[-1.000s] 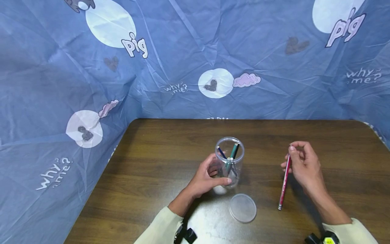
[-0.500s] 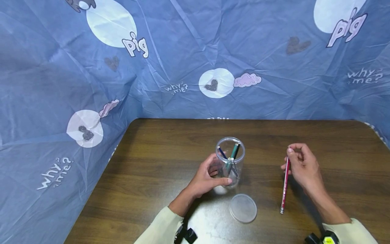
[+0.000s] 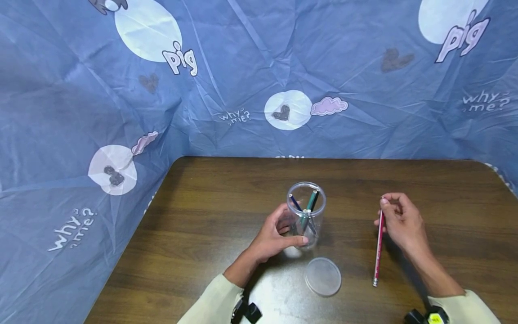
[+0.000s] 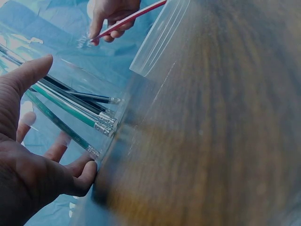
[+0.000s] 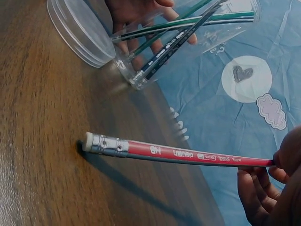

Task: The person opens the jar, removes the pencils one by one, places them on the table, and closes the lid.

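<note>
My left hand [image 3: 270, 235] holds a clear plastic jar [image 3: 318, 225] low on its side, fingers and thumb around the wall. Inside lean several dark and green pencils [image 4: 66, 110], their ferrule ends at the bottom. To the right, my right hand [image 3: 406, 223] pinches a red pencil [image 3: 378, 254] near its upper end. Its white eraser [image 5: 88, 141] points down, at or just above the table; the right wrist view shows its shadow meeting it. The pencil's other tip is hidden in the fingers. Between the hands, nearer me, lies the round translucent lid [image 3: 323, 276].
Jar and lid are on a brown wood-grain table [image 3: 218, 193]. A blue printed cloth [image 3: 234, 54] hangs behind it and along the left side. Each wrist carries a small black camera [image 3: 252, 312].
My right hand has shifted slightly left and toward me, lowering the red pencil so its eraser end sits nearer the front. The left hand, jar and lid have stayed put.
</note>
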`<state>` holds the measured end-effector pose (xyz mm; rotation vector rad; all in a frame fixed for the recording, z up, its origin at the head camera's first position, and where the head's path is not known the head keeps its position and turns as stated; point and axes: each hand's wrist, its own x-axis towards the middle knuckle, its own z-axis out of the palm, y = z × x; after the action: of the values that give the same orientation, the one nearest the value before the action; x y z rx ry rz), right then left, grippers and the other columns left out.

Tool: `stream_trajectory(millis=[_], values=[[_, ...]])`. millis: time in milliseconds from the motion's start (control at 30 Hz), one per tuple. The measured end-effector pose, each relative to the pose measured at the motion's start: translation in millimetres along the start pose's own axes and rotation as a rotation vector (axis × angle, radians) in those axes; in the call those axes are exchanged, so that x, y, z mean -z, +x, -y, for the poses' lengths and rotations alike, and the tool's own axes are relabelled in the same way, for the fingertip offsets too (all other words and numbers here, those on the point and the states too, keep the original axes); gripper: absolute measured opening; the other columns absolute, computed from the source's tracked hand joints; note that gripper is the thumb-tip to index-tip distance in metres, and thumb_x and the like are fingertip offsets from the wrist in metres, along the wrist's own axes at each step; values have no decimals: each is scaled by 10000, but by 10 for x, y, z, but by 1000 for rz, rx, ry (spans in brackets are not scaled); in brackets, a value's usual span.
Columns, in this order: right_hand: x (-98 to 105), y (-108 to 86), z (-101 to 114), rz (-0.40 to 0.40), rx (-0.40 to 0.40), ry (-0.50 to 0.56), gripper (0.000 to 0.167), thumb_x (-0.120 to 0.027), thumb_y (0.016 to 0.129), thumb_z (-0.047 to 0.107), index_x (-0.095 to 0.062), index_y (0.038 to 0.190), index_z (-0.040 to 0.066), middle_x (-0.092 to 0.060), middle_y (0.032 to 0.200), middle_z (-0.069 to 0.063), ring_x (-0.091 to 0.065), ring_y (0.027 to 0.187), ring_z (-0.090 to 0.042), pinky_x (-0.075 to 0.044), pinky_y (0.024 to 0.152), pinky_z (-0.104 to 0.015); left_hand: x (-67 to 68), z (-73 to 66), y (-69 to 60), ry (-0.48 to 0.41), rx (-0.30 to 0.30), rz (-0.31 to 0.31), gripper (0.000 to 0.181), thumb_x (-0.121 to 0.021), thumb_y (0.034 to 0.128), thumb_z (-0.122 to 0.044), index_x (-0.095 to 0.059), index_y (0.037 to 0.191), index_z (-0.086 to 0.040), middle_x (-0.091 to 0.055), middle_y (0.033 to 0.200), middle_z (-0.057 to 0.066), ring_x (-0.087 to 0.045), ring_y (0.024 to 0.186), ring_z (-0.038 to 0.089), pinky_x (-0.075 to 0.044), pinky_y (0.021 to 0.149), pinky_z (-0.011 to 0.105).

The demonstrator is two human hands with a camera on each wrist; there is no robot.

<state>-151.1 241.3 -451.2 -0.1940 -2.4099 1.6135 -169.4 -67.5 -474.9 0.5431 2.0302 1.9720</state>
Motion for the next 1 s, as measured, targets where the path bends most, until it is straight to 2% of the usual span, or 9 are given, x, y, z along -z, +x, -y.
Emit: stream_trajectory(millis=[133,267,433,533,767,1000], values=[[8,1,-28,-7,-11,-27,281,-495,1054,214,-506,1225,-9,-610,719,193,-650,587,-49,-536,506,-233,5,2,-2,4,-3,6,756,-813,759,34,-459,1419,-69,-572,1317,147,-544,1254,298,-434,1053,443],[8,0,-54,-33,-16,-91,291,-517,1045,254,-549,1205,13,-645,735,139,-644,593,-35,-509,526,-207,7,4,-2,10,-5,6,761,-813,758,36,-455,1421,-64,-570,1318,154,-546,1251,299,-437,1051,440],[4,0,-80,-84,-1,-209,277,-556,1023,293,-611,1160,58,-656,767,37,-527,568,0,-391,536,-247,7,11,1,17,-7,5,754,-815,760,31,-461,1418,-74,-575,1311,145,-553,1237,279,-444,1043,425],[7,3,-97,-96,6,-249,279,-565,1017,301,-630,1147,63,-630,795,29,-484,583,-5,-380,551,-247,5,13,3,14,-16,7,728,-813,763,29,-480,1398,-100,-583,1301,139,-560,1225,263,-449,1038,413],[-6,18,-134,-105,46,-275,244,-595,1003,247,-651,1104,32,-601,780,55,-492,587,32,-390,559,-189,5,17,4,8,-21,9,707,-810,764,33,-493,1377,-118,-587,1291,135,-566,1214,248,-452,1036,402],[-19,23,-185,-82,62,-270,260,-578,1007,237,-642,1102,4,-631,771,-14,-510,555,29,-391,541,-188,4,9,6,9,-18,8,724,-809,761,36,-484,1393,-102,-580,1298,150,-557,1228,281,-449,1040,416]])
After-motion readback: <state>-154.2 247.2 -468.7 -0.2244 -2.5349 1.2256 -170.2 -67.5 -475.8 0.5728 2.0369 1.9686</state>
